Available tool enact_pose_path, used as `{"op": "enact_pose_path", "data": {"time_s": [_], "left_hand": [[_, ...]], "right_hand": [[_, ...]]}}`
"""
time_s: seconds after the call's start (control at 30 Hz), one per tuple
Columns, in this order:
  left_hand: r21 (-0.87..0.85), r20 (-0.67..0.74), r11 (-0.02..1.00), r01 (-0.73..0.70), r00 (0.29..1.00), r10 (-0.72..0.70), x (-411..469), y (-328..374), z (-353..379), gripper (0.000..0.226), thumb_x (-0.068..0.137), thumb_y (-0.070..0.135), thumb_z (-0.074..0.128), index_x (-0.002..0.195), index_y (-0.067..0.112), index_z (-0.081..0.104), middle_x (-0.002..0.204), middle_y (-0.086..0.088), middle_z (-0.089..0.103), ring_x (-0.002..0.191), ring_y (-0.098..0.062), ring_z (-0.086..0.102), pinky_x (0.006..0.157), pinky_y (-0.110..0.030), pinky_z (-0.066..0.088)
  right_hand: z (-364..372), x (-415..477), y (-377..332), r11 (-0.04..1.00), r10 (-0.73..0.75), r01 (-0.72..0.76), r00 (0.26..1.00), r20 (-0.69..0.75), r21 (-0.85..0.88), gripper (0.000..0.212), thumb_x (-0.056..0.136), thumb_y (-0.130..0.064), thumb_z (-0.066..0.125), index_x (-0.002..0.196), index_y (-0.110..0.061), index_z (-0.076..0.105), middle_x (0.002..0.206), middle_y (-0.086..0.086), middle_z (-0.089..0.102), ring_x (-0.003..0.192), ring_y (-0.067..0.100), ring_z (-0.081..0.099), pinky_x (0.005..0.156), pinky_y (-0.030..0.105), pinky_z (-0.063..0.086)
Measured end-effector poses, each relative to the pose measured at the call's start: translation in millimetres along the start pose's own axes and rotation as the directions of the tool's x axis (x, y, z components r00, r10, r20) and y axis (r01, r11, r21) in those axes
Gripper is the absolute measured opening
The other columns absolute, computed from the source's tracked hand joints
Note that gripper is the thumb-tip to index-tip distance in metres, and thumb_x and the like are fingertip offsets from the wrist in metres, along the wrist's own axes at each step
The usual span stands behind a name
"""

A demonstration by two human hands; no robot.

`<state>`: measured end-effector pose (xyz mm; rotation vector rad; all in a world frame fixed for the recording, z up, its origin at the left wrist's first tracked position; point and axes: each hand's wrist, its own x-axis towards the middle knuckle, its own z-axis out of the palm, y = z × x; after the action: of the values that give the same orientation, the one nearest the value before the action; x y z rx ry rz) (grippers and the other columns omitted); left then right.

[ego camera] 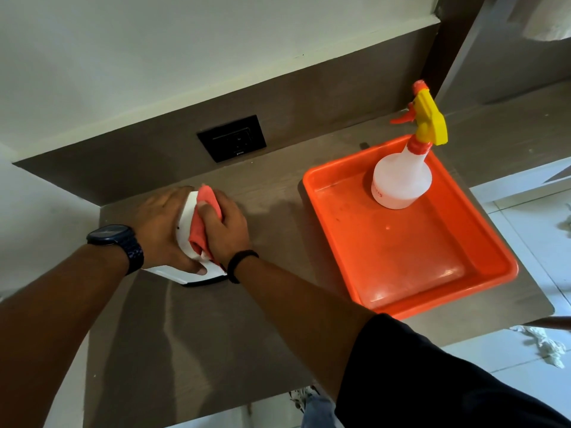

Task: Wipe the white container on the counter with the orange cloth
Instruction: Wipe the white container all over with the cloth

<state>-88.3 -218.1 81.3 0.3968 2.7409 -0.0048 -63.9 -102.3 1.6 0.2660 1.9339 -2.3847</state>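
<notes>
Presently the white container (187, 215) is seen on the brown counter (197, 329), near its left back part, gripped between both hands. It is clasped by the left hand (163, 227), whose fingers (177, 194) are curled over its far edge while the thumb is pressed along its near side. The orange cloth (206, 217) is bunched up and clenched in the right hand (227, 225), and is held down against the top of the container, between the two hands. Only parts of the container are shown: a smooth white face, a small dark dot near its left side, and a dark rim along the near bottom edge. Well apart to the right, an orange tray (432, 273) is set on the counter, and a spray bottle (401, 177) is stood upright in its far corner.
</notes>
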Motion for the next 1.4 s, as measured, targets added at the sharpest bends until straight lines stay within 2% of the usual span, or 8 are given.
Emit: {"op": "enact_pose_path", "data": {"time_s": [0.2, 0.33, 0.43, 0.63, 0.9, 1.1, 1.2, 1.4], "left_hand": [[0.041, 0.017, 0.999, 0.003, 1.0, -0.004, 0.3, 4.7, -0.7, 0.139, 0.028, 0.066, 0.088, 0.144, 0.02, 0.027, 0.146, -0.007, 0.043, 0.129, -0.031, 0.043, 0.108, -0.047, 0.038], [0.063, -0.01, 0.998, 0.01, 1.0, -0.01, -1.8, 6.7, -0.9, 0.139, 0.028, 0.065, 0.089, 0.144, 0.019, 0.028, 0.144, -0.008, 0.046, 0.127, -0.031, 0.046, 0.104, -0.045, 0.04], [0.055, -0.014, 0.998, -0.01, 1.0, 0.011, -2.2, 7.6, -2.8, 0.136, 0.027, 0.069, 0.085, 0.142, 0.02, 0.03, 0.142, -0.006, 0.048, 0.125, -0.029, 0.048, 0.103, -0.044, 0.043], [0.021, 0.015, 1.0, -0.016, 1.0, 0.015, -1.6, 5.3, -2.6, 0.141, 0.029, 0.067, 0.087, 0.146, 0.018, 0.025, 0.149, -0.006, 0.039, 0.133, -0.028, 0.04, 0.111, -0.045, 0.035], [0.007, 0.006, 1.0, 0.004, 1.0, -0.004, -1.1, 3.6, -1.3, 0.142, 0.027, 0.068, 0.086, 0.145, 0.018, 0.025, 0.148, -0.008, 0.041, 0.132, -0.03, 0.041, 0.11, -0.046, 0.036], [-0.038, -0.015, 0.999, -0.032, 0.999, 0.032, -0.5, 3.3, -2.3, 0.134, 0.026, 0.067, 0.085, 0.14, 0.021, 0.033, 0.139, -0.004, 0.048, 0.124, -0.026, 0.047, 0.105, -0.046, 0.04], [-0.037, -0.005, 0.999, -0.019, 1.0, 0.019, 0.2, 1.8, -0.1, 0.136, 0.027, 0.067, 0.086, 0.143, 0.019, 0.031, 0.143, -0.005, 0.045, 0.128, -0.027, 0.044, 0.108, -0.046, 0.037], [-0.038, -0.03, 0.999, -0.029, 0.999, 0.027, 2.1, -1.0, 3.0, 0.131, 0.025, 0.072, 0.079, 0.138, 0.025, 0.035, 0.137, -0.001, 0.049, 0.123, -0.026, 0.047, 0.103, -0.046, 0.04]], "right_hand": [[-5.3, 9.9, 1.5, 0.984, 0.175, -0.175, 0.985, 0.009, -0.026, 0.041, 0.09, -0.041, 0.043, 0.123, -0.022, 0.058, 0.128, 0.007, 0.061, 0.116, 0.022, 0.055, 0.102, 0.038, 0.04], [-10.0, -8.0, 9.1, 0.962, 0.27, -0.27, 0.963, -0.014, -0.041, 0.041, 0.089, -0.045, 0.041, 0.112, -0.018, 0.061, 0.092, -0.005, 0.059, 0.092, 0.018, 0.057, 0.091, 0.039, 0.044], [-6.8, -18.9, 12.2, 0.967, 0.25, -0.251, 0.968, -0.023, -0.041, 0.039, 0.085, -0.05, 0.042, 0.109, -0.026, 0.061, 0.108, 0.001, 0.062, 0.104, 0.023, 0.058, 0.098, 0.049, 0.047], [-4.6, 2.5, -3.3, 0.995, 0.084, -0.083, 0.996, 0.008, -0.051, 0.038, 0.091, -0.036, 0.047, 0.126, -0.026, 0.055, 0.128, 0.003, 0.061, 0.116, 0.02, 0.055, 0.101, 0.039, 0.044], [-12.1, -5.5, 11.2, 0.961, 0.267, -0.268, 0.963, -0.021, -0.067, 0.039, 0.09, -0.046, 0.039, 0.116, -0.026, 0.061, 0.092, -0.007, 0.056, 0.092, 0.018, 0.054, 0.084, 0.033, 0.04], [-3.7, -6.6, 3.8, 0.993, 0.105, -0.107, 0.994, -0.038, -0.048, 0.028, 0.088, -0.045, 0.045, 0.11, -0.036, 0.059, 0.093, -0.016, 0.059, 0.092, 0.008, 0.059, 0.086, 0.034, 0.051], [-2.2, 5.4, -5.8, 0.995, 0.076, -0.078, 0.997, -0.033, -0.065, 0.028, 0.091, -0.041, 0.046, 0.109, -0.026, 0.061, 0.093, -0.011, 0.057, 0.094, 0.013, 0.056, 0.088, 0.033, 0.046], [-8.8, 0.4, -4.4, 0.958, 0.223, -0.232, 0.972, -0.068, -0.167, 0.031, 0.087, -0.041, 0.04, 0.089, -0.021, 0.063, 0.092, 0.009, 0.066, 0.09, 0.029, 0.059, 0.083, 0.039, 0.047]]}}
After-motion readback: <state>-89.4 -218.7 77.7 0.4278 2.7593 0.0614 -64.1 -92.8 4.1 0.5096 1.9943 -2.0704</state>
